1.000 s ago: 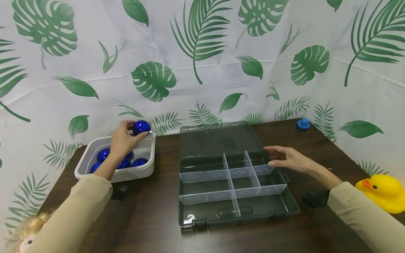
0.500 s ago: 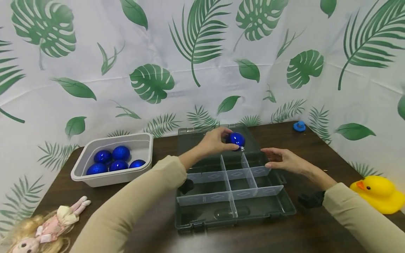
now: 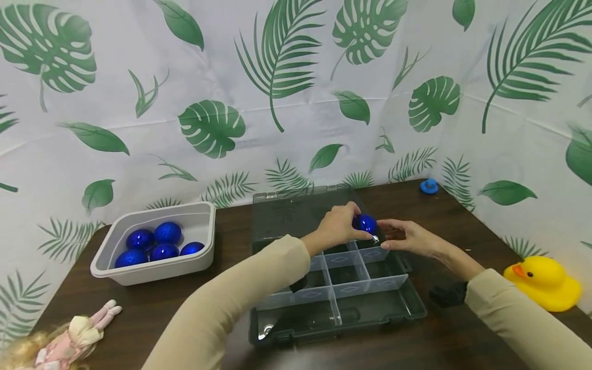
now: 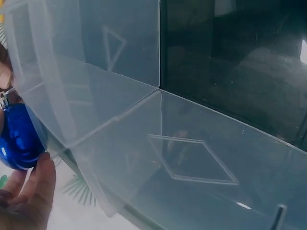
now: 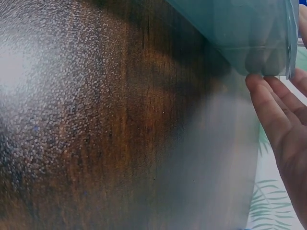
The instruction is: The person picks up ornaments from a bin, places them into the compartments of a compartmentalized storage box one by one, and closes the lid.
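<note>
My left hand (image 3: 336, 226) pinches a shiny blue Christmas bauble (image 3: 368, 223) with a silver cap, over the back right compartments of a smoky clear organizer box (image 3: 370, 322). In the left wrist view the bauble (image 4: 21, 139) sits between thumb and fingers, close to a translucent divider (image 4: 192, 160). My right hand (image 3: 413, 239) is beside the bauble at the box's back right corner, thumb and fingers loosely spread. From the right wrist view, its fingertips (image 5: 256, 81) are right at the box corner (image 5: 254, 43). The visible compartments hold nothing.
A light grey tub (image 3: 162, 271) with several blue baubles (image 3: 167, 233) stands left of the box. The box's lid (image 3: 296, 216) lies open toward the patterned backdrop. A doll (image 3: 69, 339) lies front left; a yellow rubber duck (image 3: 543, 285) and a small blue duck (image 3: 429, 186) are at right.
My left hand has carried the bauble from above the grey tub rightward across to the organizer box, then lower, toward the right hand. The right hand has stayed by the box corner.
</note>
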Motion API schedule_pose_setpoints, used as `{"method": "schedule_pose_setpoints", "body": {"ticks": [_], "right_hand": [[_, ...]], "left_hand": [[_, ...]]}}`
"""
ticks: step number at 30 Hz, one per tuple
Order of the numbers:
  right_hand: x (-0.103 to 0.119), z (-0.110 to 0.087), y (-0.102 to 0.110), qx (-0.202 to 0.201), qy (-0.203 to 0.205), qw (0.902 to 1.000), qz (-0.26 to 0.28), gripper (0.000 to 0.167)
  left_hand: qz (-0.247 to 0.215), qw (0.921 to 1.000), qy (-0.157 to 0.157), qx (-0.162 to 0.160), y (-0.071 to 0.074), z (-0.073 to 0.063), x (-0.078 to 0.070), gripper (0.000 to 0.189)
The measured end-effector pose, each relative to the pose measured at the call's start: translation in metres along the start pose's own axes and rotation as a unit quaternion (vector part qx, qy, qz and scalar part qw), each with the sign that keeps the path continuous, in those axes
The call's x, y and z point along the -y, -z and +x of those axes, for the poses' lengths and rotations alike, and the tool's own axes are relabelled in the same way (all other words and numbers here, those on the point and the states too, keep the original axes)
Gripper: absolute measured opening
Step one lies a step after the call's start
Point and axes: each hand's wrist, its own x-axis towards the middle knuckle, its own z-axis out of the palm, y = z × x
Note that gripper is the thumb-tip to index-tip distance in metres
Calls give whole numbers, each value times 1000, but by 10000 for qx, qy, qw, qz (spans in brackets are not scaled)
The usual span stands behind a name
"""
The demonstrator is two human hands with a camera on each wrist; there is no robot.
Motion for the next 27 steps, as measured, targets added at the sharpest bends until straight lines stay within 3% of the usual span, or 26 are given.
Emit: {"method": "schedule_pose_setpoints", "body": {"ticks": [7,13,20,27], "right_hand": [[-1,0,-2,42,182,9998,27,57],[-1,-3,-2,-76,228,9997,-87,56],[-2,-3,0,-15,257,9997,34,56],[-2,-3,-2,-25,76,9999,-116,59]], "left_hand": [[376,9988,278,141,-5,-4,-4,56],[162,9996,243,66,2,-6,3,52],[-76,9996,-216,183,8,-10,9,40],[302,9971,-494,494,1,-12,5,37]]}}
